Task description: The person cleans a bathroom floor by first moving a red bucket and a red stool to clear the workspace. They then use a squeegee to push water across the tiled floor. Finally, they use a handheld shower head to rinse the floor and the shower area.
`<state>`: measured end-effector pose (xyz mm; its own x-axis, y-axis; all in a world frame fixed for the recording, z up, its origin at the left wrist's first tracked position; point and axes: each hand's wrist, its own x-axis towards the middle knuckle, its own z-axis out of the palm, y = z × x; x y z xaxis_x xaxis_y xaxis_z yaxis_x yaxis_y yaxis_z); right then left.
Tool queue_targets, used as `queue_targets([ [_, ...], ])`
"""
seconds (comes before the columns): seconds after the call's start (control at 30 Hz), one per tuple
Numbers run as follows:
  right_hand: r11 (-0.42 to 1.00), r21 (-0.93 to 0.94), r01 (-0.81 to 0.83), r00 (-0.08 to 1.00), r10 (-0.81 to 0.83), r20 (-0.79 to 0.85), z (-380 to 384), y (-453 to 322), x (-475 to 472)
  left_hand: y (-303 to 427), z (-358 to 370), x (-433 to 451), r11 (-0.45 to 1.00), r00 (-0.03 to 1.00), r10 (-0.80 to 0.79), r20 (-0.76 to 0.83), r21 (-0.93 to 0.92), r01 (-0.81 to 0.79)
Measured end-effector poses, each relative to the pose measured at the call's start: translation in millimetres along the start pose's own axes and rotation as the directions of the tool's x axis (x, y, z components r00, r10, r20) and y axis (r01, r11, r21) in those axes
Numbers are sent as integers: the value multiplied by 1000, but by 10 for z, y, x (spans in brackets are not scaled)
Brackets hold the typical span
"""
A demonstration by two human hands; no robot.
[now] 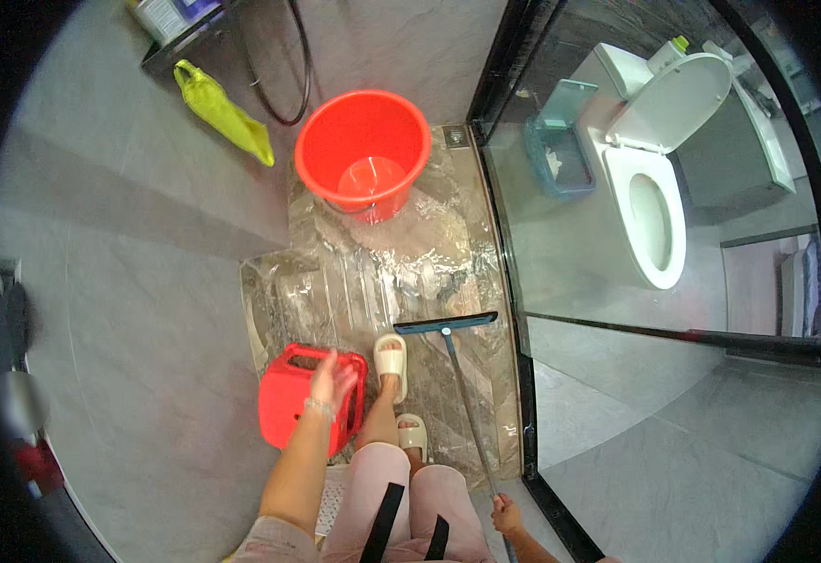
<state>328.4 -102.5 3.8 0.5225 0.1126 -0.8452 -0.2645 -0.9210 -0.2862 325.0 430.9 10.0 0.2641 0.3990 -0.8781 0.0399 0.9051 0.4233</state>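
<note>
At the lower right my right hand grips the grey pole of a floor squeegee, whose dark blue blade rests on the wet floor ahead of my feet. My left hand is held over a red plastic stool, fingers spread and a little blurred, with nothing in it; whether it touches the stool cannot be told. Beyond the squeegee, an orange-red plastic bucket stands on the floor near the back wall, and no water shows plainly inside. Cream slide sandals are on my feet.
A black-framed glass partition runs along the right, with a toilet and a blue waste bin behind it. A floor drain lies near the far corner. A yellow-green cloth and a shower hose hang at the upper left.
</note>
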Motion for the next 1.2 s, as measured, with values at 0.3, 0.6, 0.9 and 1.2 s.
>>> queue_targets([
  [0.3,999,2,52,995,-51,-85,-3,-2621,1446,1537,1542,1834,999,999,31,45,21,-32],
  [0.6,973,-228,41,969,-94,-226,-922,-4106,1911,1766,1564,3440,973,997,81,8,-216,-77],
  [0.9,989,-84,-121,980,105,-168,-711,-2657,-57,1760,1022,1921,964,955,253,-151,-38,-262],
  [1.2,928,-350,131,978,-179,-109,-540,-3181,1454,1224,-530,121,985,984,61,-168,-147,-86],
])
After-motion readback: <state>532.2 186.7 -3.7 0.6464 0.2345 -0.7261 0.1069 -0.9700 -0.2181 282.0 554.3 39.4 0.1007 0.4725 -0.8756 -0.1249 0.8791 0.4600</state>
